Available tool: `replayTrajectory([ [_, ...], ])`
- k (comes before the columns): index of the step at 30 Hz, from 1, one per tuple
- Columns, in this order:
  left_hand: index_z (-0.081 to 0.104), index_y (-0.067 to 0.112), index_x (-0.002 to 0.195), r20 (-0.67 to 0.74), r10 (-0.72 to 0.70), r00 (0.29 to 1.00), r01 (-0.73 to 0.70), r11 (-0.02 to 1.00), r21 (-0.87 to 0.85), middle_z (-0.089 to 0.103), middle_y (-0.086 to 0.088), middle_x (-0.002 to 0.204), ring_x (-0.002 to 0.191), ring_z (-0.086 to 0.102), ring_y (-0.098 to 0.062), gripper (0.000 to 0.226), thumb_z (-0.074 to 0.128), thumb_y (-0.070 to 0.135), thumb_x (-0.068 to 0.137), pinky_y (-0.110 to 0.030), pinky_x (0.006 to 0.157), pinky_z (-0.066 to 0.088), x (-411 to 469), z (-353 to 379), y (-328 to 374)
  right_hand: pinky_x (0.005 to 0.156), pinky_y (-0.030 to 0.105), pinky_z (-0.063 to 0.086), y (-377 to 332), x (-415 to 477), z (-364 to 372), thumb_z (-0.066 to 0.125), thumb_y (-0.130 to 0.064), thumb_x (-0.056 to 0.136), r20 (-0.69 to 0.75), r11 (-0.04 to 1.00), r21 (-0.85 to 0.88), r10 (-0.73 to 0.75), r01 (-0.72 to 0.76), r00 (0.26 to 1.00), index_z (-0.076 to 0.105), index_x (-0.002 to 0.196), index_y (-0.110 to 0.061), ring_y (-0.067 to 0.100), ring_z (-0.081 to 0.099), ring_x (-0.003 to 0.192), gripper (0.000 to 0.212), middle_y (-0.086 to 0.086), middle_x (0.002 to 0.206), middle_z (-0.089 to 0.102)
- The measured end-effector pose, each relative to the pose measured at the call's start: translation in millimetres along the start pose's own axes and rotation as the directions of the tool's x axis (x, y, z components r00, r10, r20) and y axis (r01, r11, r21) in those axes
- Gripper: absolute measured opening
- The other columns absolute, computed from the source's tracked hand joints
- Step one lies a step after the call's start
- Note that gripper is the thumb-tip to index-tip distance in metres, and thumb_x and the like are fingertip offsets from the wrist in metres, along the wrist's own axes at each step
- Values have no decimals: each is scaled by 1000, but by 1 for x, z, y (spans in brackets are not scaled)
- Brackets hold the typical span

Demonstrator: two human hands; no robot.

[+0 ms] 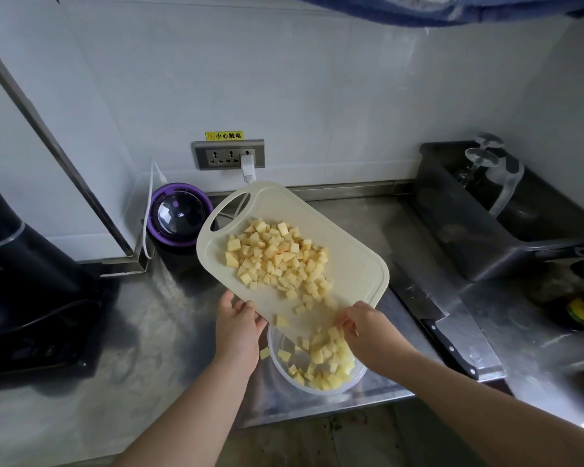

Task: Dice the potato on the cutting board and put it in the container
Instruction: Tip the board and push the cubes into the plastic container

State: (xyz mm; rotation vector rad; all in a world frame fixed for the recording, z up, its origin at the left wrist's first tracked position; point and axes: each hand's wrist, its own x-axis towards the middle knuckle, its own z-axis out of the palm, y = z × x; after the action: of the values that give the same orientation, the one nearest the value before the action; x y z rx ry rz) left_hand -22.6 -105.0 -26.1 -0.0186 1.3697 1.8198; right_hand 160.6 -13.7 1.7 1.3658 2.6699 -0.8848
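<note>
Diced potato split between the tilted board and the container.

The container's (277, 360) far rim is hidden under the cutting board (346, 251) and both hands, and the cubes at the board's low edge are blurred. The right hand (368, 328) has its fingers bent down among those cubes, tips smeared; cannot tell whether they pinch any. The left hand (238, 326) grasps the board's near-left corner, thumb on top, fingers hidden beneath. Board: cream plastic, rounded corners, perimeter groove, oval handle slot, low end over the container. Potato cubes (277, 261): pale yellow, rough-cut, heaped mid-board, with more in the clear round plastic container on the scuffed steel counter (155, 332). A black-handled cleaver (429, 308) lies flat to the right, apart.
</note>
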Motion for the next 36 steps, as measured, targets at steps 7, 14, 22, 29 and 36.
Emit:
replayTrajectory([
  [7, 48, 18, 134, -9, -6, 1000, 6, 1000, 18, 65, -4, 118, 108, 65, -21, 45, 42, -7, 97, -40, 88, 55, 1, 4, 2, 71, 5, 40, 1, -13, -14, 47, -10, 97, -15, 999, 24, -41, 41, 999, 67, 110, -23, 0, 56, 85, 27, -15, 99, 58],
  [14, 51, 19, 130, 8, -8, 1000, 7, 999, 51, 66, -4, 117, 107, 66, -20, 43, 41, -6, 98, -39, 85, 56, -3, 8, 6, 79, 39, 47, 28, 15, -33, 54, -3, 84, -333, 763, 625, 453, -166, 827, 46, 126, 4, 22, 48, 83, 44, 3, 95, 49],
  [22, 54, 23, 123, 72, -7, 997, 3, 998, 57, 67, -1, 113, 105, 66, -16, 39, 43, -4, 98, -37, 87, 55, -11, 14, 5, 66, 40, 49, 44, 23, -29, 36, 0, 79, -184, 541, 813, 588, -214, 787, 58, 118, -13, 23, 51, 69, 47, 11, 86, 63],
  [29, 52, 28, 114, 40, -15, 999, 11, 996, 90, 66, 2, 108, 101, 65, -13, 37, 41, -4, 99, -36, 85, 54, -12, 14, 5, 75, 39, 42, 22, 18, -42, 47, 0, 85, -377, 786, 588, 475, -191, 795, 58, 108, -11, 28, 46, 86, 28, 9, 97, 50],
  [36, 49, 19, 125, 57, 23, 998, -29, 993, 112, 66, -3, 111, 103, 65, -15, 37, 40, -6, 98, -27, 76, 56, -9, 11, 5, 113, 40, 25, -94, 46, -45, 61, -18, 90, -246, 836, -334, -523, 435, 816, 55, 133, -22, 28, 36, 133, 44, 5, 141, 46],
])
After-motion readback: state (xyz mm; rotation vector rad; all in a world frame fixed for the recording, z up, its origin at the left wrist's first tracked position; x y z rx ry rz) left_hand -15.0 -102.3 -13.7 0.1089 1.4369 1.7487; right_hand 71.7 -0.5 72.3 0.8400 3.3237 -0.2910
